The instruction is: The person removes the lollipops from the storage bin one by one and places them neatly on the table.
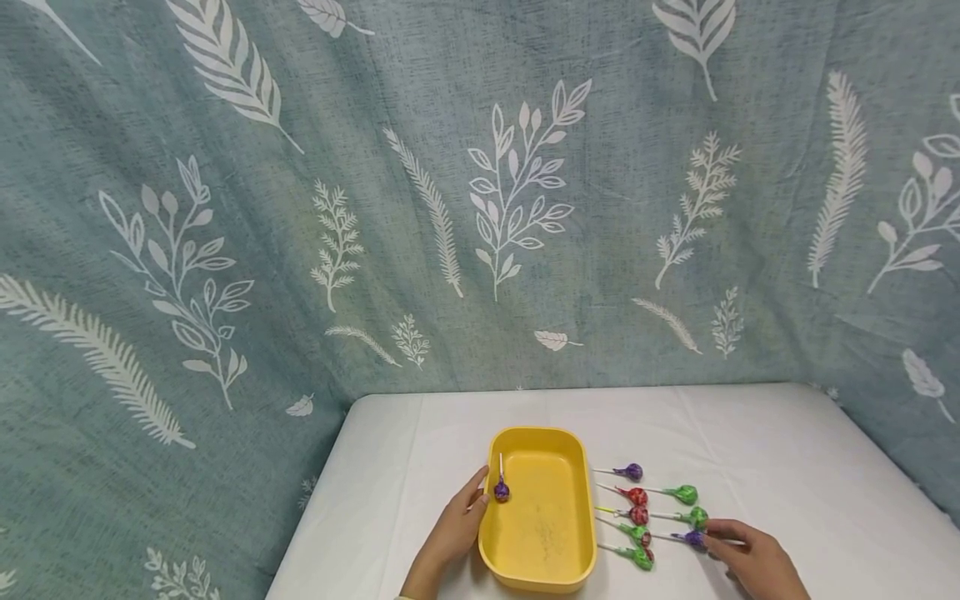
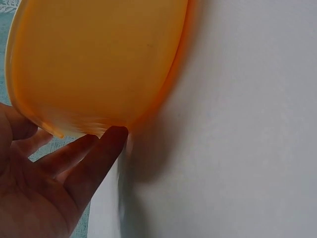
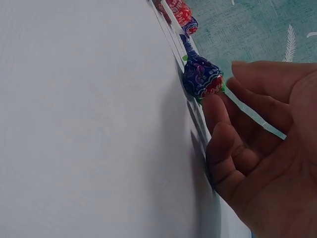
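Observation:
A yellow plastic tray (image 1: 537,579) stands on the white table, with one purple-wrapped lollipop (image 1: 502,492) inside along its left wall. My left hand (image 1: 459,518) holds the tray's left side, digits at the rim and against the outer wall. To the right, my right hand (image 1: 753,557) reaches from the right to another purple lollipop (image 1: 693,540). In the right wrist view, that lollipop's wrapped head (image 3: 202,78) has fingertips right beside it, and the thumb stands apart from it.
Right of the tray, red lollipops (image 1: 638,515), green lollipops (image 1: 686,494) and a purple lollipop (image 1: 633,472) lie in two columns, sticks mostly pointing left. The white-covered table (image 1: 450,417) ends at a blue-green curtain (image 1: 420,250) with white leaf prints.

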`<state>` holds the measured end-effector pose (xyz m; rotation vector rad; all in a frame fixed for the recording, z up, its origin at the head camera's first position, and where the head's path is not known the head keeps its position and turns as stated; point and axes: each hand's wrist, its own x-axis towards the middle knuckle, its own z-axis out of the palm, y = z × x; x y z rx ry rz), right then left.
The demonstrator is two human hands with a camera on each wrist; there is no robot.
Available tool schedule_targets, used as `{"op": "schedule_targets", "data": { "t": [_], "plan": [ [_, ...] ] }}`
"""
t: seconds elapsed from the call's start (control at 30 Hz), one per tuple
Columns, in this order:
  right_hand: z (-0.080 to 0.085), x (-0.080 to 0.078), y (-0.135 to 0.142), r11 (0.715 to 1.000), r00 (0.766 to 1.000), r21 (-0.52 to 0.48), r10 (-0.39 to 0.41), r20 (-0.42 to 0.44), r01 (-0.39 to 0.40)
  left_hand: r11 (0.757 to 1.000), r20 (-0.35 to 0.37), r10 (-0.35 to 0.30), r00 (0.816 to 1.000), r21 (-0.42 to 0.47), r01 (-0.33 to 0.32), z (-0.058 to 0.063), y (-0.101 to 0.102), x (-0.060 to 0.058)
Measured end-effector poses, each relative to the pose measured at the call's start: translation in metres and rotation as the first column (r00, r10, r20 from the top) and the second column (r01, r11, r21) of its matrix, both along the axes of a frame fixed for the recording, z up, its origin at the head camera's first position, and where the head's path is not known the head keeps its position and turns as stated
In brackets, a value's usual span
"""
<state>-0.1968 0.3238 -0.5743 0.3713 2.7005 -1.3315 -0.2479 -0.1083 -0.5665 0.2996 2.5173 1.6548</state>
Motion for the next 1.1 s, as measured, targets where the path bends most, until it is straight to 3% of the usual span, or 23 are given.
{"op": "schedule_targets", "data": {
  "t": [0.17,0.4,1.1],
  "plan": [
    [0.004,-0.001,0.0,0.999,0.999,-0.004,-0.043,-0.017,0.043,1.0,-0.001,0.007,1.0,-0.006,-0.007,0.001,0.0,0.0],
    [0.017,-0.005,-0.008,0.999,0.996,0.038,-0.016,-0.092,0.02,1.0,0.003,0.017,1.0,-0.007,-0.017,0.002,0.001,0.0],
    [0.042,-0.018,-0.048,0.993,0.987,-0.105,0.043,-0.152,-0.06,1.0,0.016,0.009,1.0,0.01,-0.009,0.005,0.0,0.003]
  ]
}}
